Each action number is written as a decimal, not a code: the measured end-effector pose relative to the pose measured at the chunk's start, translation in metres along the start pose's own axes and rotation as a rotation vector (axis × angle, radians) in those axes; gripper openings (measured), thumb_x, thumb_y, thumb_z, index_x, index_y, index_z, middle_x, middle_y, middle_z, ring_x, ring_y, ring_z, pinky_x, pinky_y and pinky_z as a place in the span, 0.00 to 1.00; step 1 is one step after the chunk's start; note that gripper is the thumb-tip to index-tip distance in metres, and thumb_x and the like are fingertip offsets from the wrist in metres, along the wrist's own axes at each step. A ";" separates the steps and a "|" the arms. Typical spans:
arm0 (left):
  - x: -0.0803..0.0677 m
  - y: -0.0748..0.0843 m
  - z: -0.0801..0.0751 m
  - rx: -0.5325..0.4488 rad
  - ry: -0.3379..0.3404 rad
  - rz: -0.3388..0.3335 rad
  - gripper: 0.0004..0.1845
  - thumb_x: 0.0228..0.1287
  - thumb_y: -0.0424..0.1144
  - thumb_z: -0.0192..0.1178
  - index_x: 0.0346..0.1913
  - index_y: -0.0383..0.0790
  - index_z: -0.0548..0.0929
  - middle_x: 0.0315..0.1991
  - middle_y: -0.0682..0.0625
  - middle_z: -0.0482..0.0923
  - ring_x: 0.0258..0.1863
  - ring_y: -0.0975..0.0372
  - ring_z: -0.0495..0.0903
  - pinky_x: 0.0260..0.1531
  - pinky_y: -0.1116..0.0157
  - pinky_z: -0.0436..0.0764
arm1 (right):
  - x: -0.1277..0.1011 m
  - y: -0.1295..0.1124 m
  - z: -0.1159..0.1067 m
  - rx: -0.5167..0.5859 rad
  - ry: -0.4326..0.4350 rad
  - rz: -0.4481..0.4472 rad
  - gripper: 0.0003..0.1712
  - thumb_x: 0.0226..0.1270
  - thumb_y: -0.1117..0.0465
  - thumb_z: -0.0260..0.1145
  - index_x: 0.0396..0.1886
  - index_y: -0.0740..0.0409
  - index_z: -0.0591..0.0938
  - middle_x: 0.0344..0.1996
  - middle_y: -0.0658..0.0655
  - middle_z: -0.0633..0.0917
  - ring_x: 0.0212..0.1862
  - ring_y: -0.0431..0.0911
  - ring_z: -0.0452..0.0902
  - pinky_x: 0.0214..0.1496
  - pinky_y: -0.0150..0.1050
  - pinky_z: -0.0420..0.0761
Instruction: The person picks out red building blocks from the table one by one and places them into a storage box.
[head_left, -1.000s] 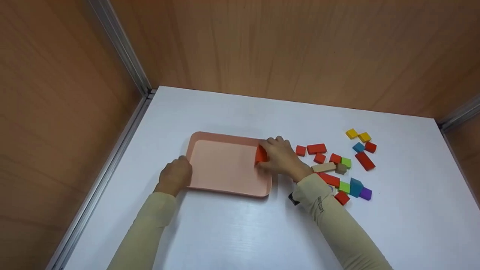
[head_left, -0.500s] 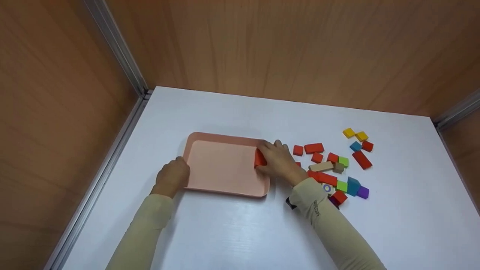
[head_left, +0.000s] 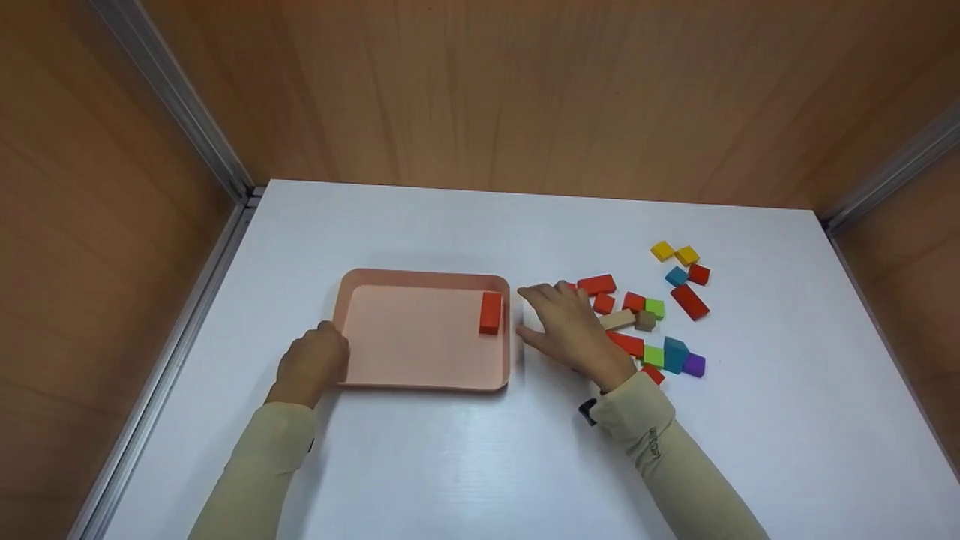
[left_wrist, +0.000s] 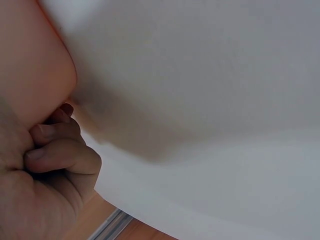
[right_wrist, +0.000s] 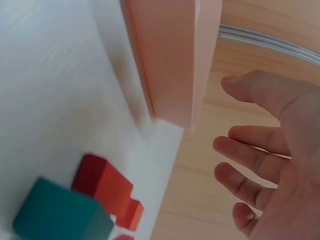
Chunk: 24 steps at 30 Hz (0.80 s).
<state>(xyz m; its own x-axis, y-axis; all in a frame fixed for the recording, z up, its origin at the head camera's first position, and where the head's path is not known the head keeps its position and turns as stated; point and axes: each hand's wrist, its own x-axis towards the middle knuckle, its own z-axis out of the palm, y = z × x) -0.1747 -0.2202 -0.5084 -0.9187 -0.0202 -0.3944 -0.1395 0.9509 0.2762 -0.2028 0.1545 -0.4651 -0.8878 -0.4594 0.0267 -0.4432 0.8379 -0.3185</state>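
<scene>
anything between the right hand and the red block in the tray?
Only the pink tray's right wall and a bare strip of white table. The head view shows the right hand open just outside it, with the red block just inside.

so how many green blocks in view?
2: one green block in the pile's upper middle, another green block lower down, left of the teal block. The right hand may hide more.

White table (head_left: 450,465) boxed in by wooden walls (head_left: 525,90), metal rails running up the left corner (head_left: 172,90) and the right (head_left: 892,176). Out at the far right, two yellow blocks (head_left: 673,253) side by side, a blue block (head_left: 676,276) and a small red block (head_left: 698,274) just below them, and a long red block (head_left: 688,301) lying at a slant. Nearer in, a purple block (head_left: 694,364) sits right against a teal block (head_left: 673,354).
</scene>
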 end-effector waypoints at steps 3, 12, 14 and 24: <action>0.001 0.000 0.001 0.001 -0.008 -0.015 0.13 0.75 0.30 0.42 0.49 0.17 0.67 0.31 0.34 0.74 0.28 0.49 0.77 0.28 0.51 0.79 | -0.011 0.007 -0.009 0.007 -0.012 0.052 0.36 0.65 0.50 0.73 0.70 0.54 0.73 0.63 0.57 0.78 0.63 0.53 0.67 0.63 0.54 0.64; 0.000 0.002 -0.002 -0.014 -0.004 -0.015 0.13 0.76 0.31 0.41 0.49 0.18 0.67 0.32 0.34 0.74 0.29 0.49 0.76 0.29 0.51 0.78 | -0.057 0.047 -0.027 -0.012 0.094 0.101 0.32 0.64 0.53 0.74 0.66 0.55 0.76 0.59 0.58 0.80 0.58 0.55 0.72 0.55 0.56 0.67; 0.000 0.002 -0.002 -0.016 0.002 -0.014 0.14 0.77 0.31 0.41 0.48 0.18 0.67 0.32 0.34 0.75 0.28 0.49 0.76 0.29 0.51 0.78 | -0.069 0.058 -0.027 -0.014 0.129 0.108 0.31 0.63 0.54 0.75 0.64 0.57 0.77 0.58 0.60 0.81 0.58 0.57 0.72 0.54 0.55 0.67; -0.001 -0.002 -0.001 -0.043 0.009 0.004 0.16 0.78 0.35 0.41 0.48 0.19 0.68 0.32 0.34 0.75 0.28 0.49 0.76 0.29 0.50 0.78 | -0.115 0.097 -0.023 0.016 0.100 0.290 0.33 0.64 0.55 0.74 0.67 0.55 0.76 0.59 0.62 0.80 0.56 0.59 0.73 0.50 0.55 0.67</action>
<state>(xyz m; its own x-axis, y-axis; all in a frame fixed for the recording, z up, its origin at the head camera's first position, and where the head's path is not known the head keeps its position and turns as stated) -0.1736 -0.2221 -0.5078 -0.9223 -0.0194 -0.3859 -0.1517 0.9368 0.3154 -0.1464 0.2955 -0.4770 -0.9851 -0.1703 0.0253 -0.1686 0.9248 -0.3410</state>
